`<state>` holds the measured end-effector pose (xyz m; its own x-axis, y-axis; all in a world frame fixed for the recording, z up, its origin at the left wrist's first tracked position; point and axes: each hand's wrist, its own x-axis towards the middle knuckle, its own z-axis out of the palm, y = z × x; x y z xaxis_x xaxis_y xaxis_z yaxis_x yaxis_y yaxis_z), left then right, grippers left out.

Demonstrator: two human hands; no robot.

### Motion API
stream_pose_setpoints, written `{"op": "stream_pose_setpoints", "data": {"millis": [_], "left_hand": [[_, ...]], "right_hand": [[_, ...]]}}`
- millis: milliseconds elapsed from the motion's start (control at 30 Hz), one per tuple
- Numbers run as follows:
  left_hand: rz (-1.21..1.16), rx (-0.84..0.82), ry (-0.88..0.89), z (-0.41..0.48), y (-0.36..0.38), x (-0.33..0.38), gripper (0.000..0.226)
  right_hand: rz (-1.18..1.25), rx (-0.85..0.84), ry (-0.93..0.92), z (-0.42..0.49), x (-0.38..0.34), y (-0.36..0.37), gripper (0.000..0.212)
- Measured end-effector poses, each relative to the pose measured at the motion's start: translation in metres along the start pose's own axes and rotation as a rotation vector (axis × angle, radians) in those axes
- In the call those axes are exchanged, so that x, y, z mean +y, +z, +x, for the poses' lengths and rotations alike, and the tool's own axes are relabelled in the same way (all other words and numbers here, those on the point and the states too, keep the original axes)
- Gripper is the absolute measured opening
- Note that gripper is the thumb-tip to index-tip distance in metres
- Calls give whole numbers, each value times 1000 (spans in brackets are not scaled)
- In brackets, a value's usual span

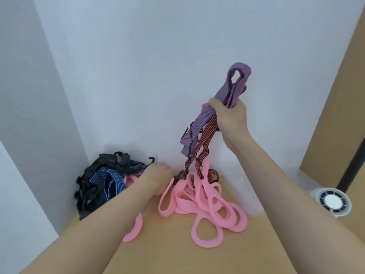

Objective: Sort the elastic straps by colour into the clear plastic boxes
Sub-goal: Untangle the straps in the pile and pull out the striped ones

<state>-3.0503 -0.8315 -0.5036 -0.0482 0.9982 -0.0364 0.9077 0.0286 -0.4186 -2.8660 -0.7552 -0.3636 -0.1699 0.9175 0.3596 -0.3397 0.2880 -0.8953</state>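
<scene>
The right hand [229,115] closes tight around the striped straps [199,125], lifted at 12 o'clock from the pink straps [197,198]. The left hand [158,175] rests at their 9 o'clock edge, its grip hidden. A hanging hook [199,162] seems to sit inside a pink loop; lifting more could drag pink straps along.

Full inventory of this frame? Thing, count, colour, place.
pink straps: several loops, pink, piled mid-table
black straps: tangled pile, count unclear, black, far left corner
blue striped straps: at least one, blue, on the black pile
held striped straps: several, purple-blue and red-black, with black hooks, hanging from the right hand
table: one, tan
round object: one, white with dark segments, right edge
panel: one, brown, right
clear boxes: none plainly visible
left hand: at the piles, fingers hidden
right hand: raised, grips the held striped straps
</scene>
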Motion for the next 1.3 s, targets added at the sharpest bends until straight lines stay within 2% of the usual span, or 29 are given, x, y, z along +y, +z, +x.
{"op": "stream_pose_setpoints", "data": {"millis": [100,167,200,300,400,533,600,700,767,867,1000,1100,1167,1300], "left_hand": [[174,52,14,3,9,4,30],[136,34,-26,5,5,3,30],[44,29,-79,7,1,-1,29],[-454,83,-241,11,-34,-29,21],[-805,120,-269,5,-88,-54,22],[-1036,256,-271,-8,-154,-64,25],[-1120,351,-283,-16,-182,-68,26],[-1243,446,-245,-28,-215,-70,28],[-1265,466,-202,-36,-227,-68,29],[-1242,449,-139,-50,-230,-70,28],[-1221,476,-193,-86,-212,-91,15],[-1304,413,-281,-120,-171,-109,42],[-1274,380,-349,-143,-132,-109,50],[-923,180,-354,-169,-55,-95,63]], "right_hand": [[-11,12,20,1,2,-7,26],[-18,10,28,1,3,-11,26],[-29,11,22,2,3,-13,24],[-72,-17,-11,6,2,-17,12],[-146,-87,-38,11,-2,-15,8],[-325,-242,-76,8,5,0,8],[-394,-330,-77,2,10,8,21],[-375,-443,-32,-8,13,20,24],[-389,-456,-10,-14,17,31,26],[-495,-367,-65,-15,25,46,25],[-520,-300,-98,-15,21,55,34],[-411,-247,-97,-13,4,61,21],[-337,-219,-101,-11,-7,66,10],[-266,-266,-77,-8,-21,81,9]]}}
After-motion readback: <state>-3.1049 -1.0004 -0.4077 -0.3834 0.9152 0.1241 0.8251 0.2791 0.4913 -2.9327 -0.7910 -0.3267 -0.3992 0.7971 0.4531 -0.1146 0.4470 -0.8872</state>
